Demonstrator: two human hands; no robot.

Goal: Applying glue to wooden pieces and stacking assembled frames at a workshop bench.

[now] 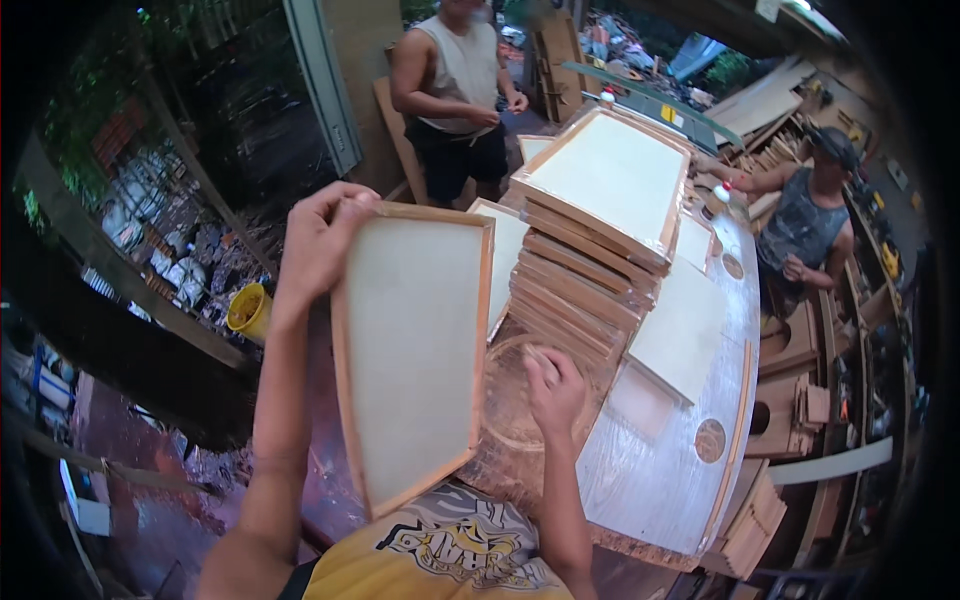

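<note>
In the head view, a wood-framed panel (pixel 415 350) with a pale, flat infill stands tilted in front of the wearer, just left of the middle, its long axis running from the far, upper end down toward the wearer's shirt (pixel 450 550). The left hand (pixel 328 235) grasps it at the upper left corner, fingers bent over the frame edge, that forearm passing along the panel's left side. The right hand (pixel 556 392) is apart from it, to the right of its right edge and about level with its lower half; its fingers are bent, and I cannot tell whether they pinch something small or simply curl. So the left hand is the nearer of the 2, touching the panel at the far end, while the lower right edge lies nearest the right hand. Beneath the right hand is the worn brown counter (pixel 512 478), marked with a round outline (pixel 515 440). Just beyond that hand rises a stack of similar framed panels (pixel 610 185), and to its right a silvery board (pixel 640 490) has at least 2 round patches. 2 other people, 1 beyond the stack (pixel 455 80) and 1 at the right (pixel 808 220), stand nearby.
</note>
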